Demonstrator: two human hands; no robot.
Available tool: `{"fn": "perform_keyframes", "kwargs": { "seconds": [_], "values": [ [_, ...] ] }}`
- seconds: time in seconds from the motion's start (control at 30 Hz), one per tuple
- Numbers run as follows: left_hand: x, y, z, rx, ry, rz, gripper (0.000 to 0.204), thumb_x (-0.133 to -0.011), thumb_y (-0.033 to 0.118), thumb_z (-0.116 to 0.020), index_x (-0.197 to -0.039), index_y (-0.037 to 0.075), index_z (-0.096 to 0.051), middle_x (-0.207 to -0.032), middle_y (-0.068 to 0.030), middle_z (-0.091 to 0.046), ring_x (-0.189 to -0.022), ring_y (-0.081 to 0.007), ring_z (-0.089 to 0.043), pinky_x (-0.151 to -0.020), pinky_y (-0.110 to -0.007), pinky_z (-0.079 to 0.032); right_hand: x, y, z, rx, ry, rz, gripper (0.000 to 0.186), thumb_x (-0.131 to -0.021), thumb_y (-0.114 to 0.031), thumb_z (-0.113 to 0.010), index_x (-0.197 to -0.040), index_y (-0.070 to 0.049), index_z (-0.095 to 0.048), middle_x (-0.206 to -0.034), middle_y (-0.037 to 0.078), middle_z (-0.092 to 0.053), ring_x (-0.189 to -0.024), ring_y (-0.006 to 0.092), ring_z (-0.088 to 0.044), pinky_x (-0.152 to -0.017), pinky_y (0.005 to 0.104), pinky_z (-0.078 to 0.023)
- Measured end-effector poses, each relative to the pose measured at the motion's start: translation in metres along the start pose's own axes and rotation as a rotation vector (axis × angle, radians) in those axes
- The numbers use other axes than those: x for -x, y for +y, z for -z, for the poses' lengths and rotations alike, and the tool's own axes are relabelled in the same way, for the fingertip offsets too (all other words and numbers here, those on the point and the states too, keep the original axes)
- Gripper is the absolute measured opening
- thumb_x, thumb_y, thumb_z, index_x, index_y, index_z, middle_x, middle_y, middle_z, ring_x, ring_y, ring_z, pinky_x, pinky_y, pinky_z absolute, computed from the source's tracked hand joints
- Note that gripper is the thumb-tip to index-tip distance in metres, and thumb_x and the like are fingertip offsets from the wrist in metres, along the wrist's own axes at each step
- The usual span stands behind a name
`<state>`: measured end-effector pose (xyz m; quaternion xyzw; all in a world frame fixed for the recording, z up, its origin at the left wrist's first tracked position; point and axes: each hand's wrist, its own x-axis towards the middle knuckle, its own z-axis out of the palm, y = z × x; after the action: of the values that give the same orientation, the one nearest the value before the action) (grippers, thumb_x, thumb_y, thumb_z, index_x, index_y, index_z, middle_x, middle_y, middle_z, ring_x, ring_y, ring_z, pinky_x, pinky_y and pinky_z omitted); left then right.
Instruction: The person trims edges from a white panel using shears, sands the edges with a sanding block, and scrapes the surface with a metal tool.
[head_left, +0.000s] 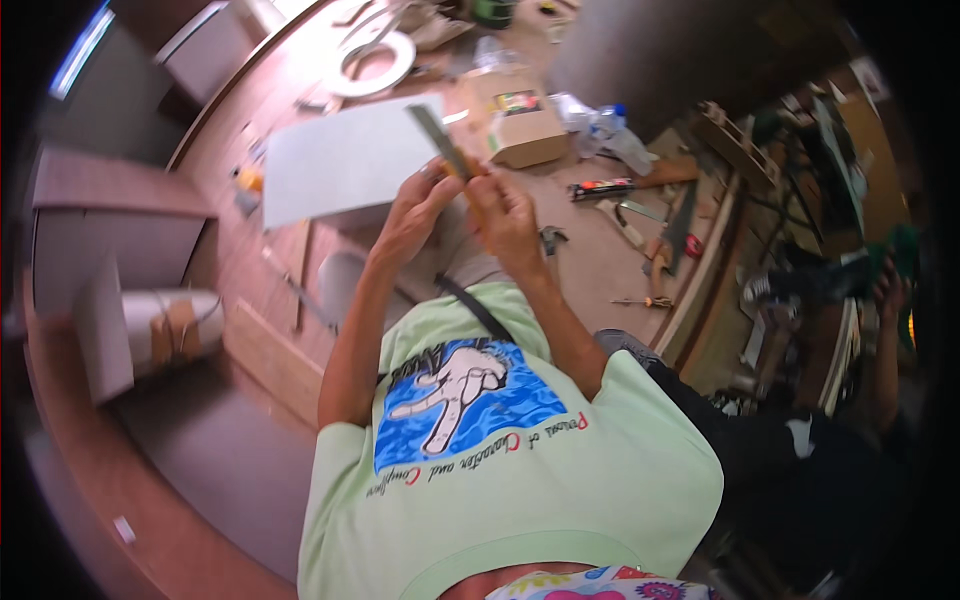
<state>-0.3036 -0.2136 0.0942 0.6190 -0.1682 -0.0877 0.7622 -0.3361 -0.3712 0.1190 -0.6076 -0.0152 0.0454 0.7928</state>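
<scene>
Both hands meet in front of my chest around a flat, narrow grey-green blade-like strip [437, 135] with yellow-orange at its lower end. Its exact kind is unclear. My left hand [412, 208] pinches it near the base of the strip, thumb on top. Closed round the yellow-orange end is my right hand [506, 222], which covers most of it. The strip points up and to the left, over a pale grey rectangular board [340, 160] on the wooden worktop [590, 265]. Near my right wrist lies a hammer [552, 238].
At right lie a handsaw [682, 225], a screwdriver [652, 301] and a dark tube [600, 188]. Farther back are a cardboard box [525, 130], a blue-capped plastic bottle [608, 122] and a white roll [372, 65]. Another person's hand [890, 290] shows at far right.
</scene>
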Motion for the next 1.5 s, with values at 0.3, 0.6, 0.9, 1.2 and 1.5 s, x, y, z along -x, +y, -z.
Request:
{"fn": "perform_keyframes", "kwargs": {
  "seconds": [0.3, 0.6, 0.9, 1.2, 1.5],
  "values": [
    [0.013, -0.004, 0.003, 0.303, -0.052, -0.005, 0.040, -0.105, 0.034, -0.055, -0.132, 0.003, -0.057, -0.127, -0.0148, -0.065, -0.106, -0.0177, -0.063, -0.087, -0.033, -0.055, 0.008, 0.010, 0.000, -0.199, -0.239, 0.002, 0.027, -0.108, -0.028, -0.051, -0.120, -0.005, -0.060, -0.081, -0.001, -0.058, -0.060, 0.0047, -0.053, -0.052, 0.0184, -0.041],
    [0.011, -0.005, -0.003, 0.265, -0.094, -0.020, 0.038, -0.106, 0.033, -0.055, -0.130, 0.004, -0.058, -0.130, -0.0135, -0.063, -0.104, -0.0176, -0.064, -0.087, -0.034, -0.055, 0.011, 0.008, 0.010, -0.147, -0.238, 0.052, 0.030, -0.108, -0.031, -0.052, -0.123, -0.006, -0.059, -0.075, -0.003, -0.055, -0.055, 0.0009, -0.047, -0.046, 0.0162, -0.035],
    [0.016, -0.001, -0.001, 0.169, -0.087, -0.023, 0.037, -0.106, 0.028, -0.054, -0.132, 0.001, -0.057, -0.127, -0.0110, -0.064, -0.091, -0.0162, -0.064, -0.083, -0.034, -0.055, 0.007, 0.016, 0.017, -0.016, -0.176, 0.055, 0.036, -0.103, -0.036, -0.060, -0.118, -0.004, -0.066, -0.072, -0.004, -0.054, -0.060, 0.0025, -0.048, -0.048, 0.0197, -0.037],
    [0.025, 0.002, 0.002, 0.138, -0.062, -0.006, 0.033, -0.104, 0.018, -0.057, -0.133, 0.002, -0.056, -0.128, -0.0103, -0.065, -0.100, -0.0147, -0.064, -0.088, -0.030, -0.055, 0.008, 0.021, 0.001, -0.070, -0.168, -0.021, 0.039, -0.104, -0.036, -0.059, -0.126, -0.004, -0.067, -0.077, -0.004, -0.054, -0.067, 0.0038, -0.050, -0.056, 0.0209, -0.041],
    [0.030, -0.003, 0.008, 0.155, -0.088, -0.060, 0.037, -0.105, 0.031, -0.055, -0.133, 0.006, -0.056, -0.132, -0.0126, -0.063, -0.093, -0.0126, -0.063, -0.076, -0.027, -0.055, 0.012, 0.019, -0.005, -0.144, -0.259, 0.000, 0.032, -0.106, -0.031, -0.055, -0.120, -0.003, -0.065, -0.079, -0.002, -0.056, -0.070, 0.0052, -0.052, -0.060, 0.0210, -0.042]
  ]
}}
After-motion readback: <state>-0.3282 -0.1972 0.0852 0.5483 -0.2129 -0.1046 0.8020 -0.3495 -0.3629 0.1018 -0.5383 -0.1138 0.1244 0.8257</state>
